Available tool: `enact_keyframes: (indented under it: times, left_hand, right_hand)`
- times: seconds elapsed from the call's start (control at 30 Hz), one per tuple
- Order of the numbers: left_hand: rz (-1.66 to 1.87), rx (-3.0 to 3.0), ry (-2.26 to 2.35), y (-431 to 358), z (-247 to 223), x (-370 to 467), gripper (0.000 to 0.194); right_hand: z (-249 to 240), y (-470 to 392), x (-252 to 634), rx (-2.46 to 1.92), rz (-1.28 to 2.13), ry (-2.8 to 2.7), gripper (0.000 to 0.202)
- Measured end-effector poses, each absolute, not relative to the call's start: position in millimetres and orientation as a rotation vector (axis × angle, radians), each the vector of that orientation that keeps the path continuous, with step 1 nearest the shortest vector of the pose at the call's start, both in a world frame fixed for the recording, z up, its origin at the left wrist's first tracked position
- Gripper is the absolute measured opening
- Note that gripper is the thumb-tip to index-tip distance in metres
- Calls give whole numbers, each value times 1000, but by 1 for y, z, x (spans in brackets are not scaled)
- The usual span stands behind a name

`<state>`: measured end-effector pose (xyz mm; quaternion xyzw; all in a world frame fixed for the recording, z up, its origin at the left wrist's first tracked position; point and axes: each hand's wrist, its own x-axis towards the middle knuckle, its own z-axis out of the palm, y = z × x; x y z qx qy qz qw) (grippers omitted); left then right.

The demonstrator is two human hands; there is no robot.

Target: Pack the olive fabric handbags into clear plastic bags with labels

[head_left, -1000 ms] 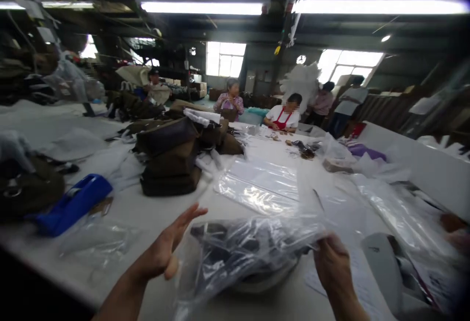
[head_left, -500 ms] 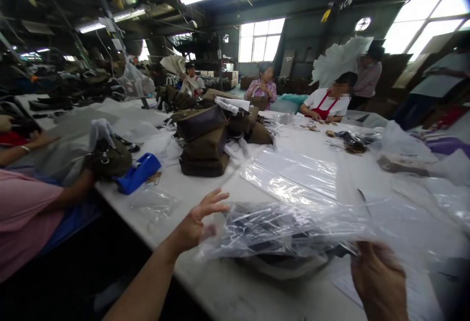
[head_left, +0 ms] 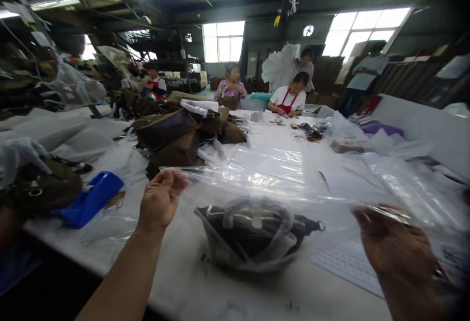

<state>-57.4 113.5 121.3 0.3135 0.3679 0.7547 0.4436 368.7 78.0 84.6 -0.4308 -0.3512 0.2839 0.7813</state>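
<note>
A clear plastic bag is stretched between both hands above the white table. My left hand pinches its left corner. At the right, my right hand is closed on the other end, somewhat blurred; a small dark metallic object shows beside its palm, too unclear to name. Behind and below the plastic stands a dark handbag, its handles covered in white wrapping and its lower body in translucent film. Neither hand touches the handbag.
Brown handbags are piled behind my left hand. A blue tape dispenser and a wrapped olive bag lie at the left. Flat clear bags and a printed sheet are on the table. People work across it.
The plastic bag has been raised and spread flat between my hands, uncovering the handbag. My left hand has closed on its corner. The view has turned to the right.
</note>
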Motion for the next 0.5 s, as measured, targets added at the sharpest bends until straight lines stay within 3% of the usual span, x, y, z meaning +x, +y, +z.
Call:
enact_keyframes:
  times: [0.13, 0.37, 0.5]
  left_hand:
    - [1783, 861, 993, 121, 121, -60, 34]
    - [1939, 972, 1154, 153, 148, -45, 19]
    - [1997, 910, 971, 161, 157, -48, 12]
  right_hand:
    - [103, 87, 365, -919, 650, -737, 20]
    - [132, 122, 358, -951, 698, -682, 10]
    - [128, 121, 359, -994, 719, -602, 13]
